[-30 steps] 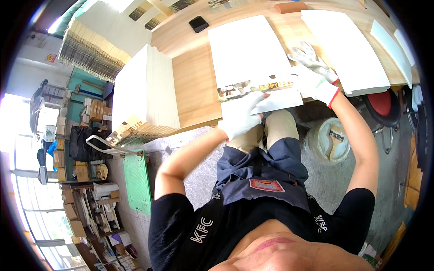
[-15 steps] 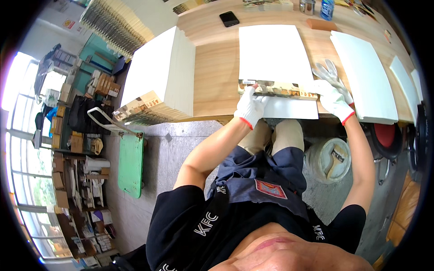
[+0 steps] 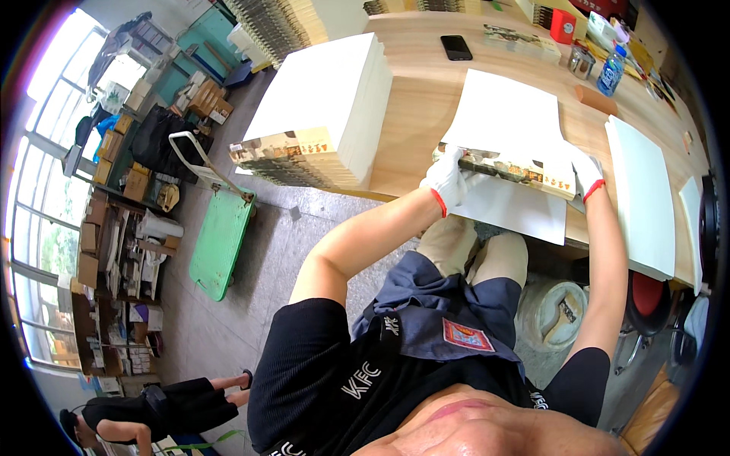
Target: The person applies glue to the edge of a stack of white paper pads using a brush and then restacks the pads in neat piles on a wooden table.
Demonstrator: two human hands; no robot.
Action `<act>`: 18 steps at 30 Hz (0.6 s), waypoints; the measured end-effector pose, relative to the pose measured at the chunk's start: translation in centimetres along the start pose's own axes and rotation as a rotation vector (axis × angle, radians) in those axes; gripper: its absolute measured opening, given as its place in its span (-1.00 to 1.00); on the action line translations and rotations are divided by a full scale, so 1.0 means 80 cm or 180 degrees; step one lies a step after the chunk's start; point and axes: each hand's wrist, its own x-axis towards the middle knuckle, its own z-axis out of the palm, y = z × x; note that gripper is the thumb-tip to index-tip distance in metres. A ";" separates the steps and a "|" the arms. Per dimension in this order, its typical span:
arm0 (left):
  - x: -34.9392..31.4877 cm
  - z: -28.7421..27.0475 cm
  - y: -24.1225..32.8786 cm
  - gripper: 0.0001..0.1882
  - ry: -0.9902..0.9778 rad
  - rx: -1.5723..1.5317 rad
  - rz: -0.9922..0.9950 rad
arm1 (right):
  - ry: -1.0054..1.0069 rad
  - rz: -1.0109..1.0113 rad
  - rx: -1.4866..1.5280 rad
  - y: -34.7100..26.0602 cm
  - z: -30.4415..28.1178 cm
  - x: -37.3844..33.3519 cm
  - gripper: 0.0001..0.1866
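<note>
Both my hands wear white gloves with red cuffs. They grip the two ends of a thick book's spine (image 3: pixel 517 167), which is printed in brown and cream and faces me. The book's white upper face (image 3: pixel 506 106) slopes away, slightly curved, toward the far side. My left hand (image 3: pixel 447 181) is closed round the left end, its fingers partly under the spine. At the right end my right hand (image 3: pixel 582 173) is closed too, with its fingertips hidden by the book. Beneath lies a white sheet (image 3: pixel 517 214), jutting past the table's near edge.
A tall stack of similar books (image 3: pixel 304 106) stands left. To the right lies a pile of white sheets (image 3: pixel 642 197). A phone (image 3: pixel 456 48), brown block (image 3: pixel 595 99) and blue bottle (image 3: pixel 611 72) sit farther back. A green trolley (image 3: pixel 220 239) and a bucket (image 3: pixel 551 319) are on the floor.
The spine end of the book has come up off the white sheet, held by both hands. My view has shifted left, and a person in black now shows at lower left.
</note>
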 end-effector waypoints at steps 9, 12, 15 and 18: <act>-0.130 -0.044 0.059 -0.61 -0.0320 0.1947 0.1860 | -0.0211 -0.1598 0.0131 0.032 0.018 -0.029 -0.55; -0.182 -0.082 0.119 -0.52 -0.0198 0.2274 0.2732 | -0.0598 -0.2058 0.0478 0.031 0.081 -0.035 -0.48; -0.220 -0.120 0.192 -0.57 0.0381 0.2246 0.3343 | -0.1377 -0.2739 0.0237 0.028 0.193 -0.007 -0.46; -0.223 -0.158 0.279 -0.62 0.0659 0.2318 0.3880 | -0.1858 -0.3530 -0.0636 0.015 0.305 0.055 -0.57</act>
